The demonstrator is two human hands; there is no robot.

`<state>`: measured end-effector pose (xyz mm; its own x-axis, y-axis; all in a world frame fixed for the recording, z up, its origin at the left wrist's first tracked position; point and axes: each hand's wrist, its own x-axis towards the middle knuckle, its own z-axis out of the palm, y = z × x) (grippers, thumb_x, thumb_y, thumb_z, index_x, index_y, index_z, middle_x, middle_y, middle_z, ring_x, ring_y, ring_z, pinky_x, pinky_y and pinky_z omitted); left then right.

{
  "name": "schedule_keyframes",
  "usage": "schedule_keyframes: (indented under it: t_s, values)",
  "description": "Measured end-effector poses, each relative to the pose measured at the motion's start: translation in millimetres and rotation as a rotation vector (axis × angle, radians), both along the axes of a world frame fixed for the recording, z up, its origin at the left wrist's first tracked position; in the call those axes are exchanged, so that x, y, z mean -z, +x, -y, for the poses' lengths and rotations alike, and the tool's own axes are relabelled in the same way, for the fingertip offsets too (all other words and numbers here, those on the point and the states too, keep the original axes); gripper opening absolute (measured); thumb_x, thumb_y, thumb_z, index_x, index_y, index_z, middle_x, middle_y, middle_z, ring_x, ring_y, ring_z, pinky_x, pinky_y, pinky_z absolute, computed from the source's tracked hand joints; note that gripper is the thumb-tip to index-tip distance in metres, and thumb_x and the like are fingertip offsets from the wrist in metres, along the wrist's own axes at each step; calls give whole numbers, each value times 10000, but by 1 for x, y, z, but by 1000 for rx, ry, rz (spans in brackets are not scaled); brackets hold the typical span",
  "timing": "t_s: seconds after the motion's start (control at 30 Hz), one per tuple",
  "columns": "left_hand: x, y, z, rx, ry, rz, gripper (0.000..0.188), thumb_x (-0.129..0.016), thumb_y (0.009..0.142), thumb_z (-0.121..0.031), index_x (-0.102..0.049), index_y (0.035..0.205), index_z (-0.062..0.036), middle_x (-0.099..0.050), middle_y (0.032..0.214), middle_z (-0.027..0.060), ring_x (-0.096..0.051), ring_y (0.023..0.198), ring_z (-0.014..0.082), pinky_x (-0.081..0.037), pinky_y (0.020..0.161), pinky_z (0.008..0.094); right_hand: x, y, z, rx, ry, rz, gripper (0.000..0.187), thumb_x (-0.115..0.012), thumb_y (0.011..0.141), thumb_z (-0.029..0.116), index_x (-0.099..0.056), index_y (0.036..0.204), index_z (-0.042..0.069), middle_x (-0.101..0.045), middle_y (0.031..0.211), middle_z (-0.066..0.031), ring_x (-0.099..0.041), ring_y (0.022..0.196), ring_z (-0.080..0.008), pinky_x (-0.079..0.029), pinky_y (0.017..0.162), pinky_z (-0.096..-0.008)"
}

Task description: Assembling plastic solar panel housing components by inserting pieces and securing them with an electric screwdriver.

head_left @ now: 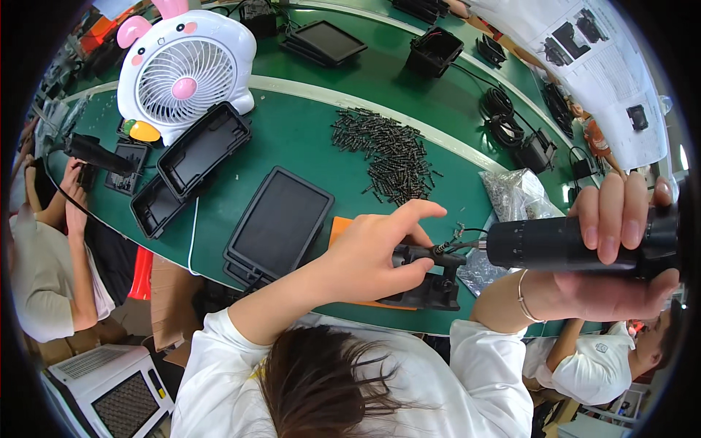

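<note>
My right hand (621, 237) is wrapped around a black electric screwdriver (537, 242) held sideways, its bit end pointing left. Just beyond that end is a black plastic part (438, 288) with a short black cable at its upper edge. My left hand (380, 252) grips this part from the left, thumb on the near side and index finger stretched out above it. The palm hides some of the part. An orange pad (339, 230) lies underneath. Whether the bit touches the part I cannot tell.
A heap of small black screw-like pieces (387, 153) lies beyond my hands. Left are flat black panels (281, 219), open black housings (204, 150) and a white rabbit-shaped fan (186, 73). A clear plastic bag (518, 193) sits near the screwdriver. Co-workers sit on both sides.
</note>
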<state>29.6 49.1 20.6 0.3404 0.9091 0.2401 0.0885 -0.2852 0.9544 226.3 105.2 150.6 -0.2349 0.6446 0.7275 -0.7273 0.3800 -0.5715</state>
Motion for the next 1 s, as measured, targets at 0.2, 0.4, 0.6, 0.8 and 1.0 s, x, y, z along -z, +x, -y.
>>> schedule_keyframes:
  t_s: [0.2,0.4,0.6,0.8,1.0]
  values:
    - [2,0,-1,-5,31,-6,565,-659,746,-59,-457,1274,-46,-702,909,124,-683,824,263,-493,783,325,1,-3,0,-31,-22,51,612,-755,777,300,-418,1171,-26,-457,826,-59,-461,659,-125,-400,633,-274]
    - [0,0,-1,-25,68,-10,547,-660,736,-55,-503,1260,-49,-700,927,115,-682,838,258,-501,777,322,-1,-7,3,-2,20,52,604,-757,766,290,-417,1163,-11,-460,830,-62,-465,663,-125,-398,634,-265]
    - [-1,1,-2,-16,135,-27,377,-639,738,-55,-653,1113,-28,-697,946,126,-683,852,258,-519,757,322,-6,-7,7,-24,65,55,604,-750,761,291,-426,1171,-14,-463,836,-63,-463,664,-123,-397,634,-259]
    - [0,2,-1,-60,184,4,357,-627,742,-71,-675,1093,-36,-693,934,131,-679,827,258,-520,738,319,-5,-8,8,-2,72,95,585,-740,767,290,-433,1161,-15,-464,842,-64,-464,665,-125,-399,632,-259]
    - [2,2,-3,-49,208,-3,290,-623,818,-165,-676,1093,-88,-669,872,105,-640,764,279,-495,668,362,-5,-6,7,-21,60,81,582,-730,777,290,-429,1165,-23,-461,842,-64,-458,662,-127,-398,628,-265]
